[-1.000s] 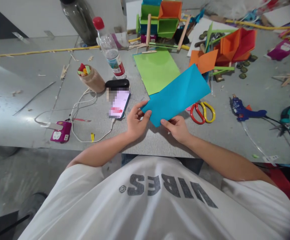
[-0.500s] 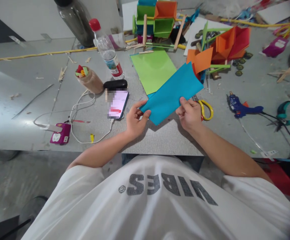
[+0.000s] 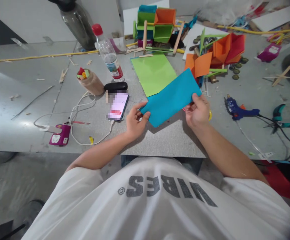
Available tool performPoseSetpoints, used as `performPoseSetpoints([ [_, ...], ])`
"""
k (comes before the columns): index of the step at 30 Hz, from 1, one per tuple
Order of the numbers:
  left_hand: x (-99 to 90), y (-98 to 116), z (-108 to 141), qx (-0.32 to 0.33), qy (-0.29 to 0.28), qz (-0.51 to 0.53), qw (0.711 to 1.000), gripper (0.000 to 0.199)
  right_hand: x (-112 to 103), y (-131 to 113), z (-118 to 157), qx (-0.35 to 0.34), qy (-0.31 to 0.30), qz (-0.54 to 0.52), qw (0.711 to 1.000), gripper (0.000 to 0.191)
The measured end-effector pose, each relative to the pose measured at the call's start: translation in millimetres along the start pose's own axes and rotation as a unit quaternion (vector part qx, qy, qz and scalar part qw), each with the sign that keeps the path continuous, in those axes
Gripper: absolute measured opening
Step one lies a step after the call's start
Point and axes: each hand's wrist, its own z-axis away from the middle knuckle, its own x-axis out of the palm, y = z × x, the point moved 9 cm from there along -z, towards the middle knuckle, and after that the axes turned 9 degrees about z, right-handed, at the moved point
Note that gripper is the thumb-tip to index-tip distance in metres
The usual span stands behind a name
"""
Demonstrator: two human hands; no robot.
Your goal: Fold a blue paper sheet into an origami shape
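Note:
A blue sheet of paper [image 3: 171, 98] is held slantwise above the table, between both hands. My left hand [image 3: 137, 119] pinches its lower left end, thumb on top. At the right end, my right hand [image 3: 198, 110] grips the edge with thumb and curled fingers. Behind the blue paper lies a green sheet [image 3: 155, 73], partly covered by it. Scissors with a yellow handle [image 3: 210, 115] are mostly hidden behind my right hand.
Behind stand a green, orange and blue paper wheel [image 3: 157, 26] on sticks and an orange paper model [image 3: 222, 50]. Left are a phone [image 3: 118, 106], a bottle [image 3: 112, 63] and a cup [image 3: 92, 83]. A blue glue gun [image 3: 240, 108] and pliers [image 3: 280, 116] lie right.
My right hand has slid along the blue paper to its far right end, now covering more of the scissors. The paper looks flatter. My left hand keeps its hold.

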Motion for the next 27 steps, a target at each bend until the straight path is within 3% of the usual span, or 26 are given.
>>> performPoseSetpoints([
  [2,4.1,-0.6,1.2,-0.022,-0.023,0.003,0.999,0.072,9.4,-1.5,11.2,0.014,-0.006,0.005,1.0,0.058],
  [6,6.1,6.3,-1.4,-0.056,-0.049,-0.022,0.997,0.069,21.0,-2.9,28.5,0.057,-0.02,0.071,0.996,0.08],
  [8,8.7,4.9,-5.0,-0.105,-0.08,0.0,0.991,0.071,21.1,-2.2,31.4,0.073,-0.02,0.093,0.993,0.083],
  [12,26.2,-10.7,-0.6,-0.263,-0.204,0.079,0.94,0.077,26.5,-1.9,36.8,0.074,-0.061,0.131,0.987,0.075],
  [14,30.4,-15.7,2.7,-0.301,-0.227,0.089,0.922,0.076,35.5,1.5,45.5,0.094,-0.117,0.148,0.977,0.07],
  [17,37.3,-21.8,9.7,-0.333,-0.235,0.108,0.907,0.076,47.9,5.0,62.3,0.131,-0.192,0.168,0.958,0.069],
  [20,43.4,-25.3,16.4,-0.341,-0.233,0.125,0.902,0.079,51.4,-0.3,69.0,0.119,-0.201,0.184,0.955,0.064],
  [27,16.1,-18.6,0.2,-0.203,-0.089,0.035,0.975,0.078,74.2,7.6,87.2,0.166,-0.295,0.177,0.924,0.059],
])
